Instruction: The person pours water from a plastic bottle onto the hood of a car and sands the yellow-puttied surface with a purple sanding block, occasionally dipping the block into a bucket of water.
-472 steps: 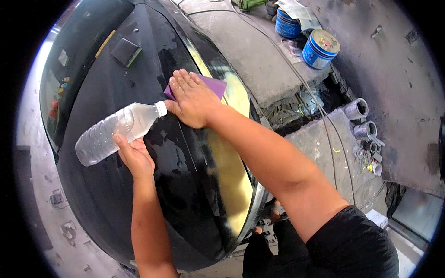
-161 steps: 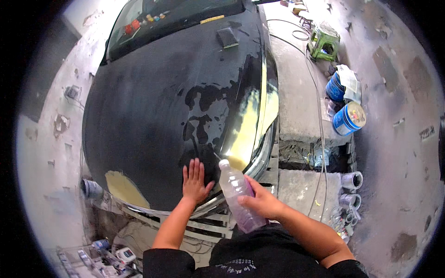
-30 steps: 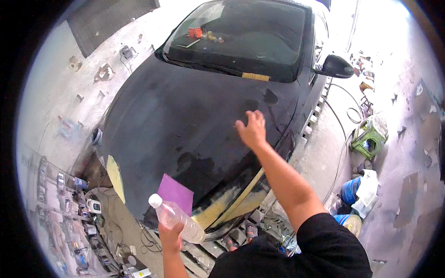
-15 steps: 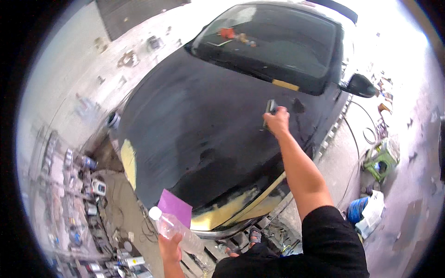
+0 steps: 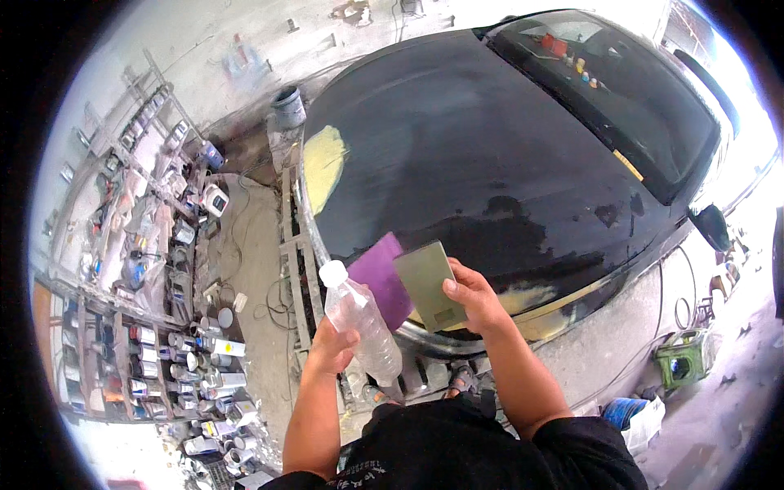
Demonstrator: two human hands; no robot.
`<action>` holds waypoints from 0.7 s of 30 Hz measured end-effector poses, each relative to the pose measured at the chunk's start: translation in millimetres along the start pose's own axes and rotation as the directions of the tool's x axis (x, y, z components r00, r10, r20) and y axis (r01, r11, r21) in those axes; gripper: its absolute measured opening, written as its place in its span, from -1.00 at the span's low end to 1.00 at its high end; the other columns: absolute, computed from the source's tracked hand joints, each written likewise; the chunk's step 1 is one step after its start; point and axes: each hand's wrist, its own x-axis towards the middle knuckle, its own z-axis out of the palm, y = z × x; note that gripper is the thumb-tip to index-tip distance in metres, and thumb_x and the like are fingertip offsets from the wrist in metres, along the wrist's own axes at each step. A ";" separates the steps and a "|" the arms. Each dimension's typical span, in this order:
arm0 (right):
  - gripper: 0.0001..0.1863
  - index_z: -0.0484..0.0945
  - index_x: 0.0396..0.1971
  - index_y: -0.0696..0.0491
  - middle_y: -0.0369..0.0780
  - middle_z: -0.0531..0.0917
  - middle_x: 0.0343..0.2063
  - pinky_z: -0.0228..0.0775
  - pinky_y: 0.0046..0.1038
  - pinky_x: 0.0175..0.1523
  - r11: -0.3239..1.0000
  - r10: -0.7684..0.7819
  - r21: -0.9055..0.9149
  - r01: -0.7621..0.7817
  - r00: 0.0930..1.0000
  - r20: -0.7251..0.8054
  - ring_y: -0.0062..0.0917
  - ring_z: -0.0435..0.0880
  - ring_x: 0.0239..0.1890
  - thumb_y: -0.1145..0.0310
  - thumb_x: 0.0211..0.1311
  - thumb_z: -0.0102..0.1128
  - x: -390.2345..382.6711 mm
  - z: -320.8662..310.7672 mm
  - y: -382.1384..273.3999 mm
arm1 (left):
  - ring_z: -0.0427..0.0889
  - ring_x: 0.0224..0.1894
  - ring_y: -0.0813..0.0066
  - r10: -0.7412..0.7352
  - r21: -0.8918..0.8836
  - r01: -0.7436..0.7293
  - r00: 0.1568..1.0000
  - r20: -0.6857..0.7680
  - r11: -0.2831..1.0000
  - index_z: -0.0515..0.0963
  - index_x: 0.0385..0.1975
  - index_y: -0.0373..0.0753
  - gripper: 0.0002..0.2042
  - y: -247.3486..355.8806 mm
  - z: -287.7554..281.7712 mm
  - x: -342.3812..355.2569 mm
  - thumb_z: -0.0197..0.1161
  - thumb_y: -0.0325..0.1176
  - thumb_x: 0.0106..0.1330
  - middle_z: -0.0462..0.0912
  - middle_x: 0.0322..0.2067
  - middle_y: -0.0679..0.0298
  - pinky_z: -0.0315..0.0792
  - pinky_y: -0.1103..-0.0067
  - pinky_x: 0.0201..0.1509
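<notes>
My left hand (image 5: 333, 349) grips a clear plastic bottle (image 5: 361, 330) with a white cap, tilted up to the left. My right hand (image 5: 473, 299) holds a flat grey-green rectangular pad (image 5: 426, 283) by its lower right corner, just above the front edge of the black car bonnet (image 5: 474, 155). A purple sheet (image 5: 380, 278) lies on the bonnet's front edge, between the bottle and the pad. The bonnet has dull sanded patches and yellowish filler spots at its left corner (image 5: 322, 159) and along the front edge (image 5: 531, 298).
Shelves with many paint cans and bottles (image 5: 155, 318) line the left side. A dark bucket (image 5: 287, 106) stands by the bonnet's far left corner. A green box (image 5: 680, 359) and a blue and white tub (image 5: 633, 412) sit on the concrete floor at right.
My right hand came back from the far side of the bonnet with the grey-green pad and now holds it beside the purple sheet. The view swung left.
</notes>
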 end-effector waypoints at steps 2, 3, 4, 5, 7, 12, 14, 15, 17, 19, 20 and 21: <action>-0.56 0.48 0.14 0.20 -0.23 0.64 -0.07 0.38 -0.31 0.18 0.998 0.004 -0.057 0.000 0.998 0.069 -0.46 0.59 -0.01 0.35 0.31 0.18 16.0 26.3 19.1 | 0.51 0.12 0.42 -0.050 -0.008 0.050 0.996 0.079 0.999 0.30 0.28 -0.26 -0.08 18.9 -31.0 -14.0 0.65 -0.18 -0.14 0.50 0.05 0.32 0.39 0.45 0.20; -0.57 0.48 0.14 0.20 -0.22 0.65 -0.08 0.41 -0.32 0.15 0.997 0.056 -0.061 -0.051 0.994 0.096 -0.46 0.61 -0.02 0.35 0.31 0.17 21.9 41.0 27.0 | 0.51 0.12 0.42 -0.069 -0.001 0.069 0.991 0.114 0.998 0.30 0.28 -0.26 -0.08 28.4 -47.4 -20.8 0.65 -0.18 -0.15 0.49 0.05 0.33 0.39 0.45 0.21; -0.57 0.48 0.13 0.20 -0.22 0.65 -0.08 0.43 -0.34 0.12 0.992 0.110 -0.070 -0.101 0.986 0.124 -0.47 0.62 -0.04 0.36 0.31 0.17 29.7 56.5 33.3 | 0.50 0.13 0.42 -0.086 0.006 0.086 0.985 0.149 0.996 0.30 0.28 -0.26 -0.07 38.4 -63.4 -27.4 0.65 -0.19 -0.16 0.49 0.06 0.33 0.39 0.45 0.21; -0.58 0.49 0.12 0.20 -0.21 0.66 -0.09 0.47 -0.37 0.07 0.977 0.208 -0.067 -0.200 0.967 0.144 -0.48 0.64 -0.07 0.36 0.31 0.16 35.1 73.1 38.2 | 0.50 0.13 0.42 -0.103 0.015 0.102 0.978 0.182 0.995 0.29 0.29 -0.26 -0.06 47.9 -78.1 -34.5 0.65 -0.19 -0.16 0.49 0.06 0.33 0.38 0.44 0.22; -0.61 0.50 0.10 0.21 -0.21 0.66 -0.11 0.52 -0.39 0.00 0.957 0.288 -0.079 -0.280 0.949 0.127 -0.48 0.67 -0.11 0.38 0.31 0.13 45.6 109.3 53.5 | 0.49 0.14 0.43 -0.047 0.035 0.043 0.992 0.117 0.998 0.29 0.29 -0.26 -0.08 69.4 -107.0 -51.7 0.64 -0.21 -0.16 0.49 0.06 0.33 0.37 0.44 0.23; -0.64 0.47 0.11 0.21 -0.19 0.67 -0.11 0.56 -0.35 -0.02 0.977 0.209 0.055 -0.207 0.977 -0.033 -0.45 0.68 -0.11 0.44 0.34 0.06 68.5 156.5 91.5 | 0.45 0.20 0.37 0.201 0.442 -0.106 0.964 -0.176 0.891 0.29 0.29 -0.25 -0.08 114.0 -171.4 -84.7 0.64 -0.29 -0.17 0.49 0.08 0.27 0.32 0.40 0.30; -0.62 0.45 0.13 0.20 -0.18 0.66 -0.08 0.57 -0.31 0.00 0.979 0.200 0.063 -0.195 0.977 -0.077 -0.42 0.69 -0.09 0.40 0.37 0.05 77.2 170.0 100.2 | 0.42 0.23 0.29 0.340 0.782 0.002 0.900 -0.273 0.623 0.27 0.30 -0.28 -0.09 131.3 -186.9 -100.7 0.62 -0.35 -0.15 0.43 0.15 0.18 0.32 0.39 0.31; -0.62 0.45 0.12 0.20 -0.17 0.66 -0.08 0.57 -0.31 0.00 0.978 0.194 0.092 -0.187 0.978 -0.072 -0.40 0.69 -0.09 0.37 0.38 0.05 82.2 180.6 106.0 | 0.43 0.22 0.30 0.406 0.888 0.083 0.867 -0.289 0.453 0.23 0.31 -0.28 -0.08 145.5 -178.8 -108.5 0.61 -0.41 -0.14 0.39 0.19 0.15 0.33 0.40 0.30; -0.60 0.45 0.13 0.19 -0.16 0.65 -0.08 0.57 -0.30 0.00 0.974 0.221 0.083 -0.213 0.969 -0.110 -0.39 0.69 -0.09 0.32 0.38 0.06 89.4 203.6 119.3 | 0.46 0.19 0.28 0.538 0.856 -0.072 0.803 -0.255 0.512 0.19 0.34 -0.26 -0.06 142.6 -203.6 -119.3 0.60 -0.43 -0.12 0.44 0.13 0.14 0.35 0.40 0.29; -0.60 0.45 0.13 0.18 -0.16 0.65 -0.09 0.56 -0.27 0.00 0.966 0.254 0.084 -0.245 0.958 -0.129 -0.37 0.69 -0.09 0.31 0.38 0.07 95.5 214.0 129.8 | 0.48 0.15 0.31 0.525 0.837 -0.054 0.800 -0.290 0.545 0.19 0.32 -0.24 -0.09 149.2 -218.2 -127.5 0.59 -0.44 -0.10 0.47 0.07 0.18 0.39 0.42 0.24; -0.62 0.46 0.11 0.16 -0.16 0.65 -0.10 0.56 -0.24 -0.01 0.959 0.277 0.095 -0.267 0.954 -0.117 -0.36 0.68 -0.10 0.31 0.38 0.08 101.9 213.4 138.3 | 0.49 0.13 0.33 0.516 0.827 -0.044 0.800 -0.307 0.561 0.20 0.31 -0.23 -0.10 150.9 -225.5 -131.4 0.59 -0.45 -0.09 0.48 0.04 0.20 0.41 0.43 0.22; -0.64 0.47 0.10 0.15 -0.16 0.65 -0.11 0.55 -0.21 -0.02 0.952 0.294 0.115 -0.283 0.950 -0.101 -0.35 0.68 -0.10 0.32 0.39 0.08 108.9 217.7 146.2 | 0.51 0.09 0.36 0.515 0.777 -0.097 0.798 -0.312 0.622 0.22 0.28 -0.22 -0.14 151.3 -236.3 -135.5 0.58 -0.45 -0.07 0.49 0.01 0.23 0.43 0.44 0.19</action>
